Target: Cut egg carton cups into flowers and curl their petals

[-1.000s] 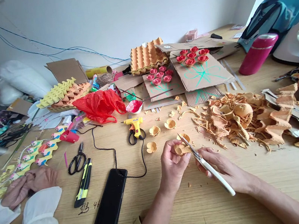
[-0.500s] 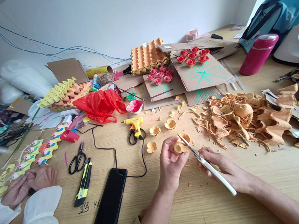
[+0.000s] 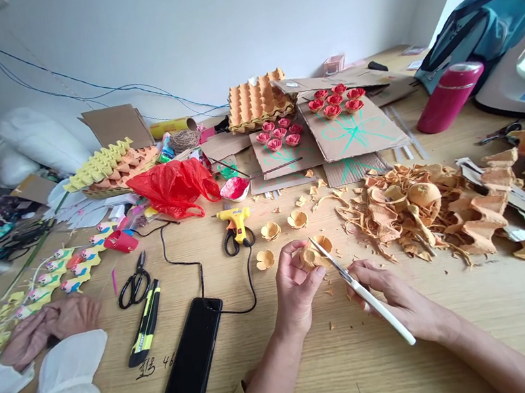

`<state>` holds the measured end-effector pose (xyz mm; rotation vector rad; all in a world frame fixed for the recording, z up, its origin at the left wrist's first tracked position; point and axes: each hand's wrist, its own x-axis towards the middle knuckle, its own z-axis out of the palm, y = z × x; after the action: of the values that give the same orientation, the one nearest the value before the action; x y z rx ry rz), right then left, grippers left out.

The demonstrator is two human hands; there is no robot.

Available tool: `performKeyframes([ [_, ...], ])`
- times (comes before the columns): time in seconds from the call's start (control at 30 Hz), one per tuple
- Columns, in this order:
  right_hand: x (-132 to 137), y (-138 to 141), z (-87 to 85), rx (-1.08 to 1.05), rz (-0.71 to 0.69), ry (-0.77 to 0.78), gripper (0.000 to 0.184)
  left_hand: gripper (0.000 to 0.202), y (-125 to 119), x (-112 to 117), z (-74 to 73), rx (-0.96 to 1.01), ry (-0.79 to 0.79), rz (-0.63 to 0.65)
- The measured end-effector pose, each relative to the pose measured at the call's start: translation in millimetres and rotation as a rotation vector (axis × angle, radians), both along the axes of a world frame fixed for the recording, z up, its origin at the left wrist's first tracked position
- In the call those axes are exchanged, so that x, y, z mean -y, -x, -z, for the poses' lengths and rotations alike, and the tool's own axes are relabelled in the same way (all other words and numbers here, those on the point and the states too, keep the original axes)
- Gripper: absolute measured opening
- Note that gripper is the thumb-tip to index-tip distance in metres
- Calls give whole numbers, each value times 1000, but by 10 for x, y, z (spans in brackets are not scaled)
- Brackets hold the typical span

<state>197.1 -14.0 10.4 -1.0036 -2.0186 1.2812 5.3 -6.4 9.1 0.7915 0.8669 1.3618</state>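
Observation:
My left hand (image 3: 294,297) pinches an orange egg-carton cup (image 3: 311,259) between thumb and fingers. White-handled scissors (image 3: 378,308) are in my right hand (image 3: 398,298), and their blades reach up to the cup's right side. Whether the blades bite into the pulp is too small to tell. Just beyond my left hand stand several petal-edged cups, among them one flower-shaped cup (image 3: 265,260) and a nested one (image 3: 297,219). Small orange scraps lie around my hands.
A heap of carton trimmings (image 3: 395,215) spreads at right. Left of my hands are a phone (image 3: 193,357), utility knife (image 3: 144,325), black scissors (image 3: 134,286) and yellow glue gun (image 3: 235,221). A co-worker's hands (image 3: 54,326) rest at far left. Red paper flowers (image 3: 333,102) sit on cardboard behind.
The view has shifted slightly. Both hands keep nearly the same pose, with the scissors still at the cup's edge.

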Motion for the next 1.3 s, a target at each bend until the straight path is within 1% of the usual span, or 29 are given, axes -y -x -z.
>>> performKeyframes([
  [0.2,-3,-10,27,-2,-13,-21,54,45,13,-3,8,17,-12,-3],
  [0.4,11,-31,37,23,-20,-35,43,46,23,-19,12,-10,-9,-42],
  [0.63,-6,-59,70,26,-11,-87,37,46,41,-40,19,-18,-28,-31],
  [0.73,-31,-85,94,27,41,-90,35,48,35,-38,0,-7,-14,-14],
  [0.8,-46,-95,111,-5,109,-68,34,50,19,-28,-19,-6,-2,8],
  [0.93,-58,-75,141,-194,239,80,32,48,-34,9,-26,-36,0,66],
  [1.03,-57,-37,154,-321,293,148,34,44,-84,45,3,-76,-8,145],
  [1.1,-57,-18,151,-339,334,157,37,42,-112,67,27,-128,-24,188],
  [1.2,-56,-10,127,-363,368,172,38,43,-125,85,44,-191,-55,221],
  [1.3,-49,-13,86,-408,370,167,38,46,-101,79,36,-161,-61,262],
])
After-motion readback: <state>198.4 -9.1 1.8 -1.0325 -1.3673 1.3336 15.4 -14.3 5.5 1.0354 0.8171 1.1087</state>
